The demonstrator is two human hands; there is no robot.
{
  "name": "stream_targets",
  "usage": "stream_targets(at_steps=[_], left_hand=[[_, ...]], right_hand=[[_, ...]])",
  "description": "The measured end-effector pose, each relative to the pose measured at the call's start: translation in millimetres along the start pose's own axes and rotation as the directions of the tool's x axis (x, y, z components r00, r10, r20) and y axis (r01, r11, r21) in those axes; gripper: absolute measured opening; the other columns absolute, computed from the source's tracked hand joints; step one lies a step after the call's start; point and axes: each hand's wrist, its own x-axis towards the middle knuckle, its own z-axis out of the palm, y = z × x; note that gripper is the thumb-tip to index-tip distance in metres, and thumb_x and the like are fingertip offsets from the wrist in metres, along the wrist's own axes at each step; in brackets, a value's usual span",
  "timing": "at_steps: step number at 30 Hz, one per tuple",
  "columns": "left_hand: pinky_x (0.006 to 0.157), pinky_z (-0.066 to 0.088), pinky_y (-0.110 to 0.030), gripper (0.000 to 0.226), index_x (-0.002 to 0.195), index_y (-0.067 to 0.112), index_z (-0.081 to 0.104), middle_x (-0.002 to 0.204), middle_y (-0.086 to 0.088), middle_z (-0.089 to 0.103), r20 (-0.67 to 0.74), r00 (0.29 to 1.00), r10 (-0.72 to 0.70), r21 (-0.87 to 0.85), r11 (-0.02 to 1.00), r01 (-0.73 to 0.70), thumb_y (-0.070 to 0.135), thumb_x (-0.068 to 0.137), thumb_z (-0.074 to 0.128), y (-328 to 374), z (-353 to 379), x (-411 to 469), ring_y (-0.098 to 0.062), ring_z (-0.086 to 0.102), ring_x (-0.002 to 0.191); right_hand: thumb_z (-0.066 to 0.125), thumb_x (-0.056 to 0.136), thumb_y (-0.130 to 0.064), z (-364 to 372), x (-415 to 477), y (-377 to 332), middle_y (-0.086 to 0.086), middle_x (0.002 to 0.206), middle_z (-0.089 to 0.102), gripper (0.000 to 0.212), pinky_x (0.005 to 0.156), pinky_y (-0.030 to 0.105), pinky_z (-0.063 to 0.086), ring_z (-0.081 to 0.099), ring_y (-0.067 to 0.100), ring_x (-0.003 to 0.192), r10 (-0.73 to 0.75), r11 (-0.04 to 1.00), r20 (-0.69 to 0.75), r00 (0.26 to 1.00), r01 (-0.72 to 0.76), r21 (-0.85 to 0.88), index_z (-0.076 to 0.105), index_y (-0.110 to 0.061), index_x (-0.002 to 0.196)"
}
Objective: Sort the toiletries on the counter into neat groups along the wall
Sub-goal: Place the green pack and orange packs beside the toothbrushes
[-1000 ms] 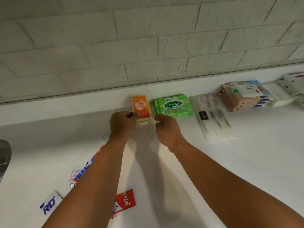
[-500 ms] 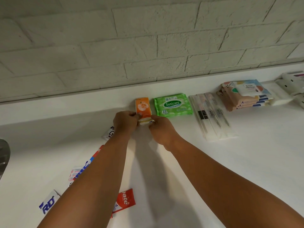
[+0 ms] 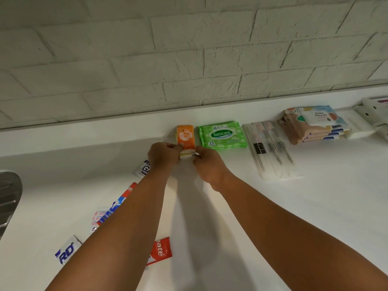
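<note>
Orange pack (image 3: 185, 137): we pinch its near end between our left hand (image 3: 162, 155) and right hand (image 3: 207, 164), beside the green wipes (image 3: 222, 134) labelled "Sanicare", "15".

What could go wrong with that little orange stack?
The orange packs are stacked; the left hand and right hand pinch only their near end, so the top one might slip askew. They could bump the green wipes close beside them. The left forearm might sweep the sachets under it.
</note>
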Motion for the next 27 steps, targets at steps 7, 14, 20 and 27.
stream_targets(at_steps=[7,14,20,27], left_hand=[[0.076,0.039,-0.024,0.031,0.105,0.013,0.076,0.105,-0.007,0.074,-0.029,0.993,0.118,0.1,0.988,-0.115,0.038,0.096,0.06,11.5,-26.3,-49.6,-0.027,0.065,0.098],[0.078,0.046,-0.02,0.016,0.099,0.015,0.076,0.098,0.002,0.076,-0.025,0.944,0.328,0.024,0.945,-0.327,0.025,0.091,0.067,5.8,-64.0,-115.6,-0.013,0.068,0.091],[0.066,0.043,-0.004,0.008,0.091,0.019,0.076,0.085,0.009,0.074,0.006,0.916,0.4,-0.053,0.915,-0.399,0.023,0.091,0.069,-26.0,-105.1,-182.7,0.002,0.064,0.073],[0.085,0.055,-0.029,0.011,0.091,0.033,0.071,0.096,0.013,0.073,0.277,0.873,0.401,0.011,0.907,-0.42,0.023,0.09,0.07,-90.1,-149.3,-254.1,-0.004,0.067,0.086]], right_hand=[[0.042,0.09,-0.002,-5.5,-29.0,-7.6,0.003,0.106,0.067,0.047,0.066,0.014,0.046,0.063,0.02,0.088,-0.06,0.986,0.007,0.998,0.06,-0.154,0.058,-0.013,0.132],[0.047,0.095,-0.006,-0.5,-89.9,-18.9,0.006,0.134,0.061,0.039,0.106,0.023,0.038,0.055,0.02,0.126,-0.241,0.921,0.012,0.97,0.232,-0.314,0.059,-0.009,0.132],[0.049,0.094,-0.006,19.9,-162.3,-14.9,0.0,0.123,0.067,0.034,0.105,0.028,0.044,0.06,0.014,0.116,-0.286,0.901,-0.048,0.957,0.252,-0.352,0.065,-0.013,0.122],[0.055,0.094,-0.013,64.4,-252.0,16.1,-0.001,0.119,0.069,0.027,0.096,0.027,0.048,0.064,0.017,0.105,-0.212,0.891,-0.057,0.976,0.169,-0.422,0.067,-0.016,0.119]])
